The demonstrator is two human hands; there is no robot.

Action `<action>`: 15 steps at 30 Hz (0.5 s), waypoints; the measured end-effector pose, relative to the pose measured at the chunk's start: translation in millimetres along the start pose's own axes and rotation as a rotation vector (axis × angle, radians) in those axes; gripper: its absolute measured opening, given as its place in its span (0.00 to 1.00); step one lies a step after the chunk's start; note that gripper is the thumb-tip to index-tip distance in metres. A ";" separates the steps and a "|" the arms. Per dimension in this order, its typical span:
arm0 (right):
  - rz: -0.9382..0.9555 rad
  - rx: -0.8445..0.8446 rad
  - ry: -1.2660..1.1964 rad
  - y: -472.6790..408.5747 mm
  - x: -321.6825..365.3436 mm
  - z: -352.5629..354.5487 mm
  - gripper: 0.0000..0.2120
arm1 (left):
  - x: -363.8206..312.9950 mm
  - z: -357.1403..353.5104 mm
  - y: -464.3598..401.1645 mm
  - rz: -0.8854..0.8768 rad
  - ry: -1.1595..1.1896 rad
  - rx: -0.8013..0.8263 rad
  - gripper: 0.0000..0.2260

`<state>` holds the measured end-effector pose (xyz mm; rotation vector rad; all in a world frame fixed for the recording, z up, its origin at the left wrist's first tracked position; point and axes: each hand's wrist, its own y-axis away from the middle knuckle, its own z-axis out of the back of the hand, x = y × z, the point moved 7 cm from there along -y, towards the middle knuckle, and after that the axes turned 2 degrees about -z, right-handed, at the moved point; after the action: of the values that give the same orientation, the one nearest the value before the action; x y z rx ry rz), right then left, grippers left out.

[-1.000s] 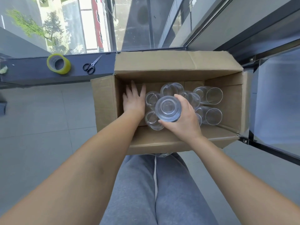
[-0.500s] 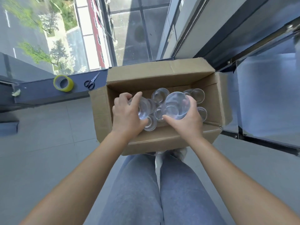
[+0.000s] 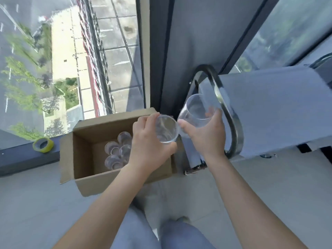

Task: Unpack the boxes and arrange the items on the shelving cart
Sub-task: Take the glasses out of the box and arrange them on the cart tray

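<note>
Left hand (image 3: 147, 141) grips one clear drinking glass (image 3: 166, 129); right hand (image 3: 206, 133) grips another clear tumbler (image 3: 195, 112) just beside it. Below the left hand, an open brown cardboard box (image 3: 84, 159) holds more glasses (image 3: 116, 151).

Clear glossy glasses (image 3: 167, 129); matt cardboard box (image 3: 93, 180); shiny chrome cart handle (image 3: 231, 123).

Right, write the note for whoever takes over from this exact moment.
Left hand grips one clear glass; right hand grips a second glass, both lifted above the open cardboard box.
More glasses lie in the box.
The shelving cart is at the right, its top shelf bare where visible.
Done: two glasses out.
Left: set both on the cart, then unpack the rest.
</note>
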<state>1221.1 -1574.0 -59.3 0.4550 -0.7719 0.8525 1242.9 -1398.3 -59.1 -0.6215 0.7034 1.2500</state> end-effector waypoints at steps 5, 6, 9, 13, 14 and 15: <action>0.048 -0.063 -0.066 -28.2 -3.3 96.4 0.39 | -92.3 -20.6 -1.9 -0.092 0.080 -0.049 0.36; 0.049 -0.079 -0.078 -34.7 -6.1 110.6 0.40 | -108.0 -24.0 -4.9 -0.113 0.089 -0.049 0.36; 0.042 -0.117 -0.097 -56.7 -14.6 144.1 0.39 | -145.9 -34.7 -22.9 -0.170 0.084 -0.032 0.36; 0.021 -0.123 -0.099 -94.2 -28.2 161.9 0.40 | -178.4 -55.2 -58.2 -0.209 0.093 -0.002 0.36; 0.013 -0.121 -0.095 -105.1 -33.0 162.2 0.41 | -182.9 -62.2 -68.7 -0.208 0.108 0.006 0.36; 0.004 -0.119 -0.092 -115.9 -38.4 161.7 0.42 | -186.5 -69.8 -79.4 -0.204 0.124 0.014 0.36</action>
<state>1230.6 -1764.4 9.4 0.3892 -0.9033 0.7884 1280.5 -1583.5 42.1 -0.7452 0.7314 1.0239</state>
